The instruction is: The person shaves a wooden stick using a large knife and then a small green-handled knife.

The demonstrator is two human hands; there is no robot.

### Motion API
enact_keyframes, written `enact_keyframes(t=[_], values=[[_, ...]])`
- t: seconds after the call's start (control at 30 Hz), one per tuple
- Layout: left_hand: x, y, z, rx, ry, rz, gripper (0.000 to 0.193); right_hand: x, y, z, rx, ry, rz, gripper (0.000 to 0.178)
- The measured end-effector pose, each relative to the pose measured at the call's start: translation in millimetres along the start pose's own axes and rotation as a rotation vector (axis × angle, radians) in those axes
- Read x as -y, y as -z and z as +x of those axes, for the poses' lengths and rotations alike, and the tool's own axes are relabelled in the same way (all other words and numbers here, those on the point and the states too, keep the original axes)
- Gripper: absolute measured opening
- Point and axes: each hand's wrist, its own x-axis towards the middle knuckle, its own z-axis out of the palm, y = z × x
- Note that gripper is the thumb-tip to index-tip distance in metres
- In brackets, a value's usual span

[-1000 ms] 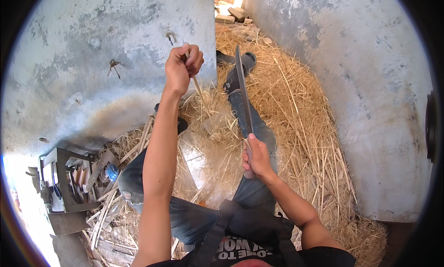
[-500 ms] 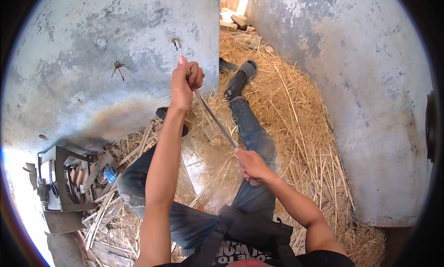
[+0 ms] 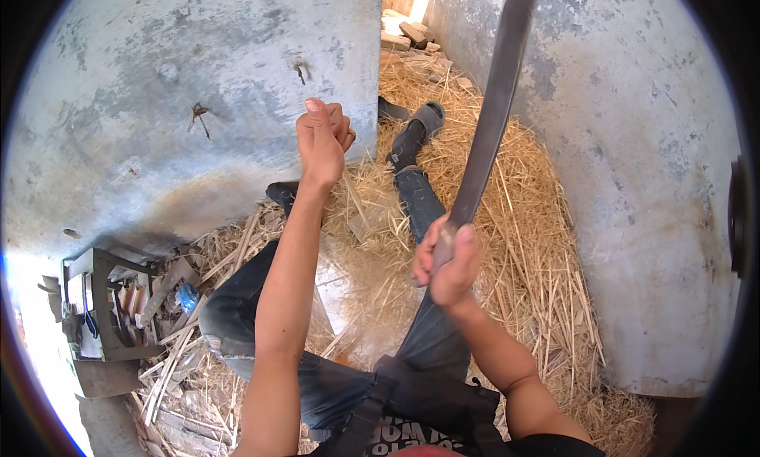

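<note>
both hands are gripping: the right hand [image 3: 447, 263] is closing its fingers on a long dark metal blade [image 3: 491, 117] pointing up and away, the left hand [image 3: 323, 140] is clamping a thin pale stick [image 3: 354, 200] slanting down toward the straw [image 3: 522, 219].

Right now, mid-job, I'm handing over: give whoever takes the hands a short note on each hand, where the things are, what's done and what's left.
Left hand: raised in front of the grey wall, shut on the top of a thin pale strip that runs down toward the straw.
Right hand: shut on the handle of a long machete, blade lifted up and away from the strip, not touching it.
The person sits on straw, legs stretched out; a small crate of tools stands to the left.
Done: cannot tell of any cut made.
Left: the strip looks whole; the blade has yet to meet it.
</note>
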Motion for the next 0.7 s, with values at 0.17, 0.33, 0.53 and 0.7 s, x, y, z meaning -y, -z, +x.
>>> enact_keyframes(t=[0.17, 0.33, 0.53, 0.7], values=[[3.6, -15.2, -2.2, -0.017, 0.033, 0.022, 0.066, -117.7, 43.2, -39.6, 0.095, -0.415, -0.334, 0.054], [-4.9, 14.6, -7.9, 0.082, 0.097, 0.022, 0.071, -73.3, 39.4, -30.6, 0.096, -0.830, -0.128, 0.056], [-3.9, 10.2, -4.1, 0.077, 0.071, -0.069, 0.070, 14.6, 5.2, 9.8, 0.027, -0.292, 0.071, 0.053], [2.3, -13.8, -10.6, -0.038, -0.059, -0.065, 0.066, -36.3, 3.4, -4.5, 0.001, 0.132, -0.007, 0.056]])
